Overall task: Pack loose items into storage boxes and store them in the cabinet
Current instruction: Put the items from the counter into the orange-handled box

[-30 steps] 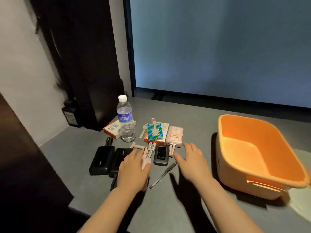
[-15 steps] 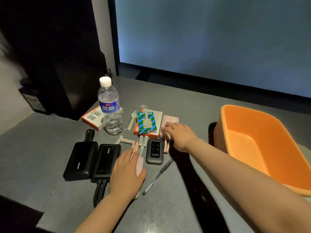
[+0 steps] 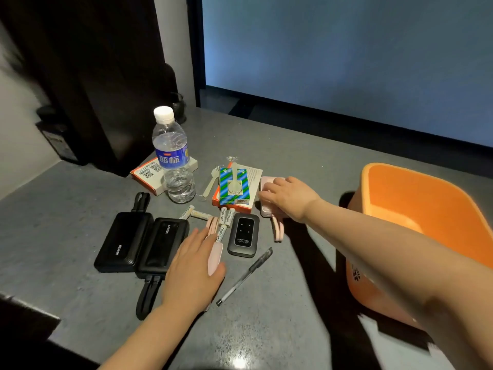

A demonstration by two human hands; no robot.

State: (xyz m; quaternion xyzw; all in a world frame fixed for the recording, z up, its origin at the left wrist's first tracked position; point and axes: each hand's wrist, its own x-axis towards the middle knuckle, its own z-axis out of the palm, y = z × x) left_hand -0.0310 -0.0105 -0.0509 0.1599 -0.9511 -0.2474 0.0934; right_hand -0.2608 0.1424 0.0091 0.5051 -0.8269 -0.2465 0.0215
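Loose items lie on a grey table (image 3: 266, 316). My right hand (image 3: 286, 196) reaches over a pink power bank (image 3: 265, 209) and curls round it; its pink cable (image 3: 277, 231) trails toward me. My left hand (image 3: 192, 268) lies on a second pink power bank (image 3: 214, 259) with the thumb along its side. Between the hands lie several white batteries (image 3: 223, 222), a grey pocket router (image 3: 244, 235) and a pen (image 3: 244, 276). Two black power banks (image 3: 138, 241) sit to the left. An empty orange storage box (image 3: 416, 222) stands at the right.
A water bottle (image 3: 173, 158) stands at the back on the left beside an orange-and-white carton (image 3: 145, 173). A green-and-blue striped box (image 3: 232, 186) lies on an orange box, with a plastic spoon (image 3: 212, 181) next to it. A dark cabinet (image 3: 88, 76) rises behind.
My right hand has moved from near the pen forward onto the far pink power bank. The left hand has stayed on the near pink one. The camera has come closer.
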